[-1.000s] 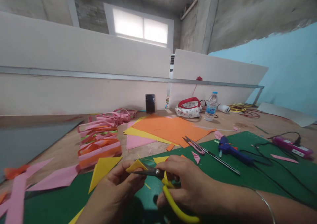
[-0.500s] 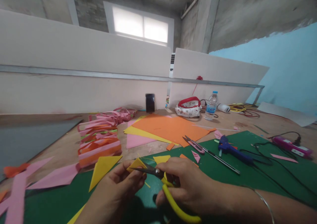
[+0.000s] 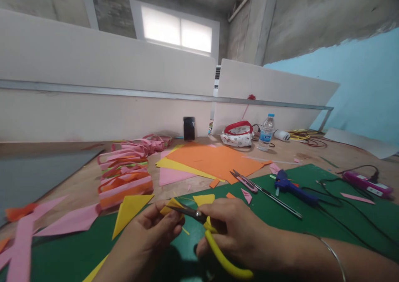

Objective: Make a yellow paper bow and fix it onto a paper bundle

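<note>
- We see the left hand pinching a small yellow piece between thumb and fingers, above the green mat.
- We find the right hand closed around the yellow handles of the scissors, whose dark blades reach leftward to the yellow piece (we cannot tell how far they bite).
- We note a larger yellow triangle just beside the left hand, and another yellow scrap beyond the blades.
- We spot pink-handled snips touching or nearly touching a pen, with a blue glue gun to their right.
- Beyond the hands, we have an orange sheet overlapping yellow and pink ones.
</note>
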Demonstrator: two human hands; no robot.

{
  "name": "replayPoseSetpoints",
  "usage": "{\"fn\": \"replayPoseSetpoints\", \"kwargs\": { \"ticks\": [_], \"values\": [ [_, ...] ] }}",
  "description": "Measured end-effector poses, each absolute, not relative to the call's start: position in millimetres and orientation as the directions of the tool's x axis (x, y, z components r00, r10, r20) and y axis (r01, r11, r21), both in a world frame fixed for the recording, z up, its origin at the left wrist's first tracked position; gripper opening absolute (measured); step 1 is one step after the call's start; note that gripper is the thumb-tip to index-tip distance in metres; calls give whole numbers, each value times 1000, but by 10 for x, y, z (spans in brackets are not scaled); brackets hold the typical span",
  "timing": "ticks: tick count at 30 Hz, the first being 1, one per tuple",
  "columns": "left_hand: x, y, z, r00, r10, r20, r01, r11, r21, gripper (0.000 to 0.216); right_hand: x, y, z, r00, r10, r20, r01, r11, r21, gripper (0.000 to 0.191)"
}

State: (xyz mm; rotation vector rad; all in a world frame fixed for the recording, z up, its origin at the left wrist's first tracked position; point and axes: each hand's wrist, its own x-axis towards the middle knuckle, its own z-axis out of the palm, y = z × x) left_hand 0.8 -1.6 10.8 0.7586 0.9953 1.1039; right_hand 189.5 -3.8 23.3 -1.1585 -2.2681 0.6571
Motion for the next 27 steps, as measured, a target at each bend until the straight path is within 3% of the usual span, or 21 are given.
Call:
{"fn": "replayPoseSetpoints", "kwargs": {
  "ticks": [3,8,15,27],
  "values": [
    [13,-26,116,133,953,-273,-362,303,882,39,1895,-39,232,-513,831,217,587,524,-617,28],
    [21,-51,127,123,957,-264,-356,290,888,27,1897,-49,237,-516,820,247,584,548,-599,24],
    [-8,-34,151,105,957,-270,-301,290,908,26,1910,-52,285,-527,792,307,599,603,-527,7],
    [40,-79,217,52,966,-252,-264,257,930,30,1948,-7,275,-521,761,388,644,648,-406,30]
  ]
}}
